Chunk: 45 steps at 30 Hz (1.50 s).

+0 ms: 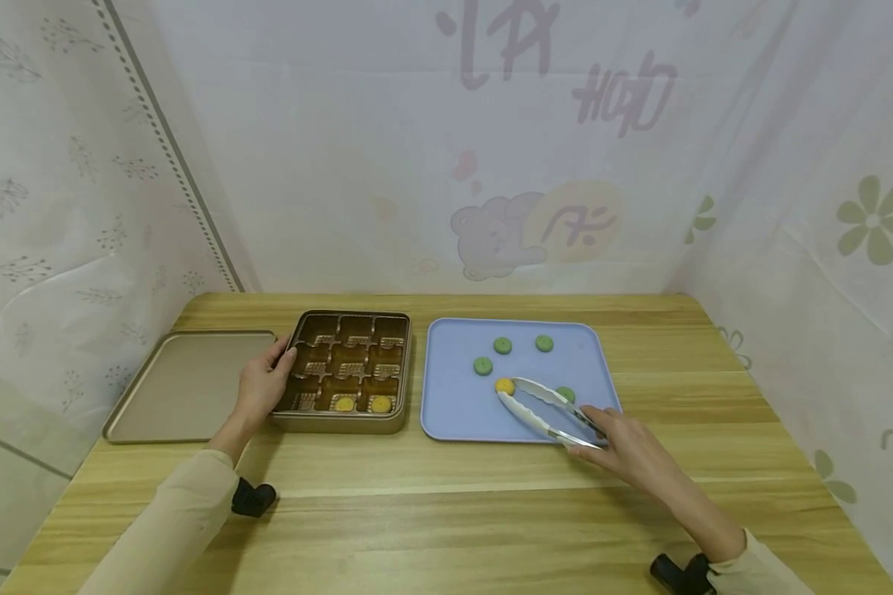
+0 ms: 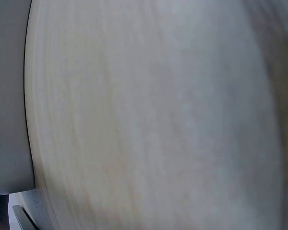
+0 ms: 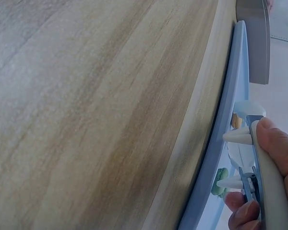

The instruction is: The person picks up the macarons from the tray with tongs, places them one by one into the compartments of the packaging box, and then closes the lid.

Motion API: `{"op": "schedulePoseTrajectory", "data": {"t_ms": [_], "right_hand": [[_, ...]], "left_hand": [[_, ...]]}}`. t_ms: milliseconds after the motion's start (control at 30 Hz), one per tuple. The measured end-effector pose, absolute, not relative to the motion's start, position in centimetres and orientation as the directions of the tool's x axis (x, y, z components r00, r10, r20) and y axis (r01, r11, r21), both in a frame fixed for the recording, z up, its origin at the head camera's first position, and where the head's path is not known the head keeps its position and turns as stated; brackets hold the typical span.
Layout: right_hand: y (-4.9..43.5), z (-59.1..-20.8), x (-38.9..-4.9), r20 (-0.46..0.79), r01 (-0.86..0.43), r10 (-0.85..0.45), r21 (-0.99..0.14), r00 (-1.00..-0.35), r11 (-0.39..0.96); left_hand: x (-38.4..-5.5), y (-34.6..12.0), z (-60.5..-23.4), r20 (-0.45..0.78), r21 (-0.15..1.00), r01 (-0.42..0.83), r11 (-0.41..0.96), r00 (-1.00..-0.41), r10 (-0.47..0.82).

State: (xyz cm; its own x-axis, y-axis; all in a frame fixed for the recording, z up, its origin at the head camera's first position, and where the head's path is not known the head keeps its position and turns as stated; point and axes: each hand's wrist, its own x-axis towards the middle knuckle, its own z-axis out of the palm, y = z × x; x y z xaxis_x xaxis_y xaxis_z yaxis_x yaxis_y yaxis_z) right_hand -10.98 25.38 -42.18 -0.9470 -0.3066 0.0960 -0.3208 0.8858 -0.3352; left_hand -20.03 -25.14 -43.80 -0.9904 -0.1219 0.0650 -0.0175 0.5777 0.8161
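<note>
In the head view my right hand (image 1: 628,446) grips metal tongs (image 1: 539,421) with white tips. The tips stand apart, one on either side of a yellow cookie (image 1: 504,386) on the blue tray (image 1: 446,413). Several green cookies (image 1: 502,345) lie around it, one partly behind the tongs. My left hand (image 1: 263,384) holds the left rim of a brown-gold box (image 1: 342,424) with a divided insert. Two yellow cookies (image 1: 345,403) sit in its front row, in the middle and right compartments. In the right wrist view my thumb and fingers (image 3: 278,148) hold the tongs (image 3: 268,187).
A flat gold lid (image 1: 186,388) lies left of the box, beside my left forearm. The wooden table (image 1: 387,512) extends in front of the box and tray. A printed cloth (image 1: 387,165) hangs behind and at both sides.
</note>
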Motion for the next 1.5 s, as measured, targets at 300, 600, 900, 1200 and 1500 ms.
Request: {"op": "schedulePoseTrajectory", "data": {"t_ms": [300, 600, 900, 1200, 1500], "right_hand": [[25.34, -42.3, -11.22, 0.109, -0.329, -0.311, -0.32, -0.944, 0.888], [25.24, -42.33, -11.3, 0.117, -0.345, -0.325, -0.309, -0.939, 0.886], [25.22, -42.41, -11.32, 0.117, -0.339, -0.318, -0.31, -0.941, 0.888], [25.23, -42.52, -11.24, 0.122, -0.34, -0.317, -0.305, -0.94, 0.89], [25.15, -42.38, -11.07, 0.113, -0.329, -0.309, -0.308, -0.944, 0.893]], "left_hand": [[-20.1, -25.24, -43.9, 0.068, 0.815, -0.012, 0.579, -0.991, -0.116], [-20.16, -25.15, -43.95, 0.068, 0.813, -0.025, 0.582, -0.988, -0.138], [-20.11, -25.11, -43.94, 0.059, 0.828, -0.028, 0.56, -0.989, -0.136], [-20.08, -25.1, -43.9, 0.058, 0.835, -0.025, 0.549, -0.989, -0.134], [-20.09, -25.14, -43.91, 0.061, 0.836, -0.021, 0.548, -0.989, -0.131]]}}
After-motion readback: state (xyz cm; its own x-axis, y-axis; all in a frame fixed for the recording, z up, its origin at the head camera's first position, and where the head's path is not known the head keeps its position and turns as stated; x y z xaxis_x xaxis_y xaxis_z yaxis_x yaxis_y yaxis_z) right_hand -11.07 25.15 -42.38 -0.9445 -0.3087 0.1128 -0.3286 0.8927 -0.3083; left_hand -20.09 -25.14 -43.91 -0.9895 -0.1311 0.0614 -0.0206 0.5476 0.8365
